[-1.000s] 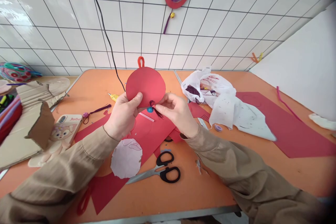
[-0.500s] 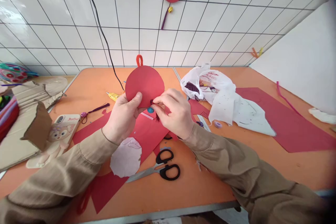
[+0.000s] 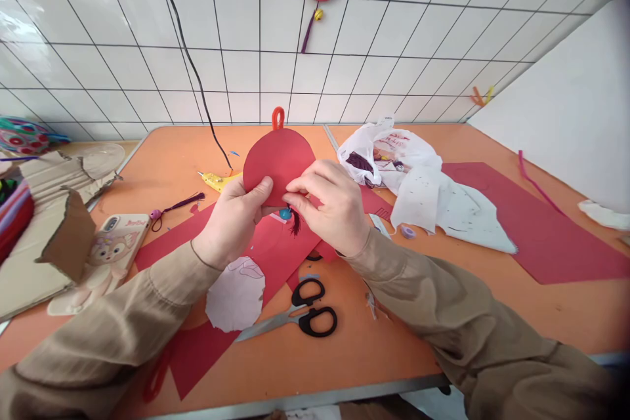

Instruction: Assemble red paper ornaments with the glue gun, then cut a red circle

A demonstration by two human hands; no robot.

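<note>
My left hand [image 3: 233, 210] grips a round red paper disc [image 3: 276, 161] by its lower left edge, thumb on the near face. An orange-red fuzzy loop [image 3: 278, 117] sticks up from the top of the disc. At the bottom edge hang a blue bead or bell [image 3: 285, 214] and a dark tassel [image 3: 296, 223]. My right hand [image 3: 335, 207] is closed in a pinch right there, thumb and forefinger on the tassel's upper end; the exact grip is partly hidden. Below lie red paper [image 3: 275, 243] and a white paper cutout [image 3: 235, 295].
Black-handled scissors [image 3: 270, 325] lie near the front. A yellow glue gun [image 3: 214, 181] and a tassel with a pink bead [image 3: 155, 214] rest on the left, beside a phone [image 3: 123, 236] and cardboard [image 3: 71, 230]. On the right are a plastic bag [image 3: 418, 154] and red sheets [image 3: 546, 236].
The disc and both hands have shifted slightly right and down. The right fingers have moved a little, and more of the dark tassel shows below the disc.
</note>
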